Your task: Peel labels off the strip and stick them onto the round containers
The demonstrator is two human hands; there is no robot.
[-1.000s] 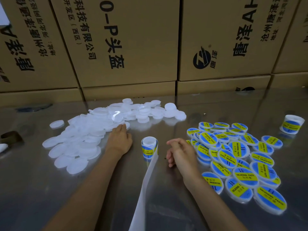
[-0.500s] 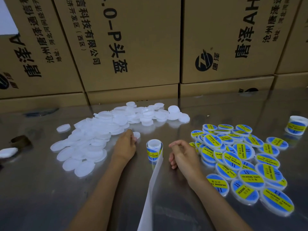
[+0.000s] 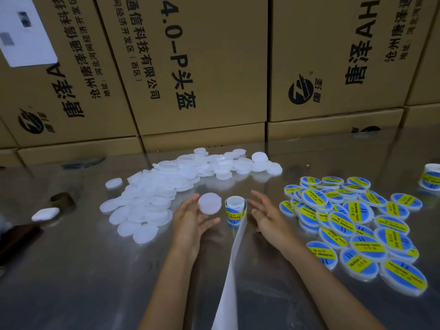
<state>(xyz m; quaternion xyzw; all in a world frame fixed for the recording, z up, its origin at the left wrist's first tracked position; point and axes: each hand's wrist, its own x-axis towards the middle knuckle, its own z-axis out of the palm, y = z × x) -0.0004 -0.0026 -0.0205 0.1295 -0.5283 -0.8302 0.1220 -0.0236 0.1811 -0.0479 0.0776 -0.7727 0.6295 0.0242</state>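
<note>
Having lifted one plain white round plastic container (image 3: 209, 203) out of the unlabelled white heap (image 3: 166, 186), which half a second ago was merely being reached into. Held now in the left hand (image 3: 190, 217), fingers (image 3: 188, 204) curled round its left rim and thumb under its lower edge, flat face tipped toward the camera, just left of the upright roll of blue-and-yellow labels (image 3: 235, 210). Showing no sticker on that face yet. Right hand (image 3: 267, 214) no longer loosely curled on the shiny steel worktop (image 3: 83, 270) but spread, fingers straight and apart, holding nothing, just right of the roll and near it without clearly touching.

Meaning, as a judgement: blank picked, label not yet peeled; next likely a pinch at the roll's free edge by the right hand.

Trailing from the roll toward the camera, a long white strip of spent backing paper (image 3: 228, 282), bare of labels along its visible length.

Contents of the containers: cannot tell, all shut or lying face up, nothing visible inside. Right of the roll, a pile of finished containers bearing blue-and-yellow "SOLDERING PASTE" stickers (image 3: 352, 225), overlapping one another. Far right of the roll, a second label roll (image 3: 431, 177) standing at the frame edge. Behind everything, a wall of brown cardboard cartons (image 3: 214, 67).
</note>
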